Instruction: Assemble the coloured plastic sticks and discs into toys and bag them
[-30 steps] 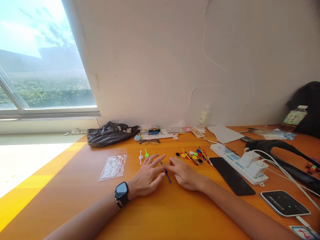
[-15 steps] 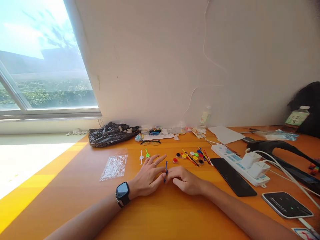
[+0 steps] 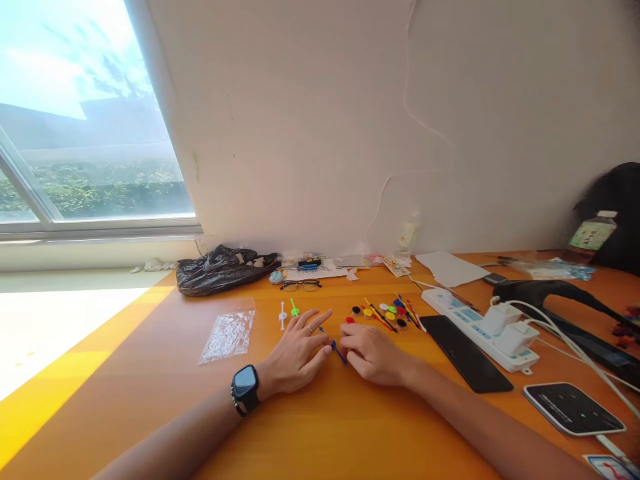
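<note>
A blue arrow spinner (image 3: 339,351) is on the wooden table between my hands, its arrow slanting from upper left to lower right. My left hand (image 3: 300,350), with a ring and a watch, pinches its round hub between thumb and index finger; the other fingers stretch forward. Just to the right, my right hand (image 3: 373,353) is curled with its fingertips close to the spinner, and nothing shows in it. Beyond my left fingers lie a white arrow spinner (image 3: 283,315) and a green arrow spinner (image 3: 295,308). Several coloured round bases and loose arrows (image 3: 383,315) lie beyond my right hand.
A clear plastic bag (image 3: 227,335) lies left, with a black plastic bag (image 3: 225,270) behind it. Glasses (image 3: 301,285) rest farther back. To the right are a phone (image 3: 465,353), a power strip (image 3: 480,327) with plugged-in chargers and cables, and a white-edged device (image 3: 574,409).
The blue arrow has turned from nearly upright to a slant. My right hand has drawn slightly away from the hub; my left hand has stayed in place.
</note>
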Available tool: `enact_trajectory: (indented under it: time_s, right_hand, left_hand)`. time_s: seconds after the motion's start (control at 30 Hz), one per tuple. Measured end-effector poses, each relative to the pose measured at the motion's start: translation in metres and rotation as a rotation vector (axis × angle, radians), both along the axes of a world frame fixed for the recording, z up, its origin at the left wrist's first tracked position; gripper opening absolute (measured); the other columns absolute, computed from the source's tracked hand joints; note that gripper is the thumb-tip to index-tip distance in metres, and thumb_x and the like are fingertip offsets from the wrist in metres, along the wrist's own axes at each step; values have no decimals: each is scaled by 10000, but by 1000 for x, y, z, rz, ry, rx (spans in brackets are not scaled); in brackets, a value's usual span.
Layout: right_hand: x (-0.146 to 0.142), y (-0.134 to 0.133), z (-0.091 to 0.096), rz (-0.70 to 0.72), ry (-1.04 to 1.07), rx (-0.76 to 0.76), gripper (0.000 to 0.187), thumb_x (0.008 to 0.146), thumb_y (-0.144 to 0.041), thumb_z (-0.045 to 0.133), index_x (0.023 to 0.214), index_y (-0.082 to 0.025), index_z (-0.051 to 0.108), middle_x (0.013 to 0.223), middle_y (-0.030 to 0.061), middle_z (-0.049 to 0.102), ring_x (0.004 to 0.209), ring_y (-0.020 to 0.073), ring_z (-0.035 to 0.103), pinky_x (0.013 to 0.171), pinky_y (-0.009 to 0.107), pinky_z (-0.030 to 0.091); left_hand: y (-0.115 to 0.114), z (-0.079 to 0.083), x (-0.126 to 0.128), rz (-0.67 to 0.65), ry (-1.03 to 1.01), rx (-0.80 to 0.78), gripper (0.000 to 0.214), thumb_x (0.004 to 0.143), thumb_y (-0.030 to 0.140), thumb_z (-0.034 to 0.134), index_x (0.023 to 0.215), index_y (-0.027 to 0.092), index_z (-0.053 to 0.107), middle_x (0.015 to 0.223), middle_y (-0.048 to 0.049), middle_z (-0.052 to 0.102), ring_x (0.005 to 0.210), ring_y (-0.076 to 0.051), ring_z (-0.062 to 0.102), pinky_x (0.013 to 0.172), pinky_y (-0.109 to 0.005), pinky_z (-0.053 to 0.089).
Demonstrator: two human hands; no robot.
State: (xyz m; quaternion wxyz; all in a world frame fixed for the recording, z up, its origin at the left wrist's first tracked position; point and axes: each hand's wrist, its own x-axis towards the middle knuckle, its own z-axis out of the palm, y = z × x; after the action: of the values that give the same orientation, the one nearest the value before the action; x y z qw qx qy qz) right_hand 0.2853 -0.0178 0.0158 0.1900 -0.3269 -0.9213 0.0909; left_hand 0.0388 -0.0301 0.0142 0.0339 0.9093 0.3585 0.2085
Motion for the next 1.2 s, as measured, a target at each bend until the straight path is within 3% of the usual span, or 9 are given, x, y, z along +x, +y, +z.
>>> enact_trajectory:
  time_s: [0.13, 0.23, 0.4, 0.6, 0.67, 0.83, 0.93, 1.03, 1.2]
  right_hand:
    - [-5, -4, -5, 199, 112, -114, 330, 810, -13, 502, 958, -203, 727, 1022, 36, 680, 875, 175, 624, 788, 270, 458]
    - [-3, 1, -8, 51, 183, -59, 274, 839, -31, 495, 901, -189, 711, 906, 38, 665, 815, 185, 611, 769, 287, 454]
    - [7, 11, -7, -115, 56, -10, 430, 868, -52, 494, 1222, -210, 680, 1087, 66, 690, 942, 217, 632, 855, 321, 451]
    - [5, 9, -1, -161, 33, -6, 193, 838, -64, 526, 872, -186, 672, 857, 31, 638, 757, 181, 563, 718, 291, 401]
    - [4, 5, 0, -81, 59, -57, 184, 809, -59, 544, 814, -189, 674, 794, 14, 621, 707, 167, 533, 677, 277, 383]
    - [-1, -2, -8, 201, 171, -197, 368, 718, -27, 545, 982, -200, 734, 895, 7, 680, 723, 157, 551, 650, 248, 399]
    - [-3, 1, -10, 46, 250, -179, 288, 771, -48, 538, 923, -192, 736, 771, -5, 647, 660, 150, 525, 622, 250, 379]
    - [1, 8, -10, -129, 257, -151, 382, 836, -94, 542, 1142, -186, 750, 766, 3, 663, 649, 159, 538, 650, 263, 400]
    - [8, 18, -12, -204, 205, -174, 503, 860, -120, 533, 1325, -172, 716, 869, 46, 721, 741, 187, 602, 746, 293, 459]
  left_hand:
    - [0, 2, 0, -2, 2, 2, 315, 1084, 350, 437, 1134, 261, 735, 1707, -28, 363, 1531, -360, 353, 1219, -665, 327]
    - [-1, 2, 1, 2, 6, 3, 323, 1087, 341, 426, 1135, 262, 735, 1702, -29, 373, 1526, -357, 361, 1217, -660, 330]
    - [-2, 2, 1, 9, 20, -3, 319, 1088, 344, 432, 1214, 270, 716, 1709, -34, 359, 1529, -354, 355, 1220, -664, 325]
    - [-1, 2, 1, 13, 10, 0, 323, 1094, 354, 429, 1205, 281, 723, 1707, -25, 364, 1528, -357, 354, 1217, -681, 322]
    - [-1, 3, 1, 4, 7, 1, 309, 1091, 347, 435, 1177, 273, 723, 1705, -25, 368, 1529, -352, 359, 1217, -662, 337]
    - [-1, 1, 1, 1, -4, 8, 323, 1098, 361, 417, 1114, 261, 724, 1707, -20, 365, 1534, -354, 355, 1226, -658, 319]
    - [0, 1, 1, -2, 4, -7, 339, 1103, 365, 396, 1141, 262, 717, 1712, -20, 356, 1540, -352, 344, 1230, -655, 313]
    - [0, 1, 0, -14, 20, -9, 334, 1099, 345, 395, 1214, 259, 697, 1713, -32, 353, 1539, -343, 343, 1226, -635, 330]
    - [1, 0, -3, -20, -26, 36, 329, 1101, 373, 413, 1273, 289, 680, 1707, -36, 359, 1503, -344, 376, 1216, -632, 334]
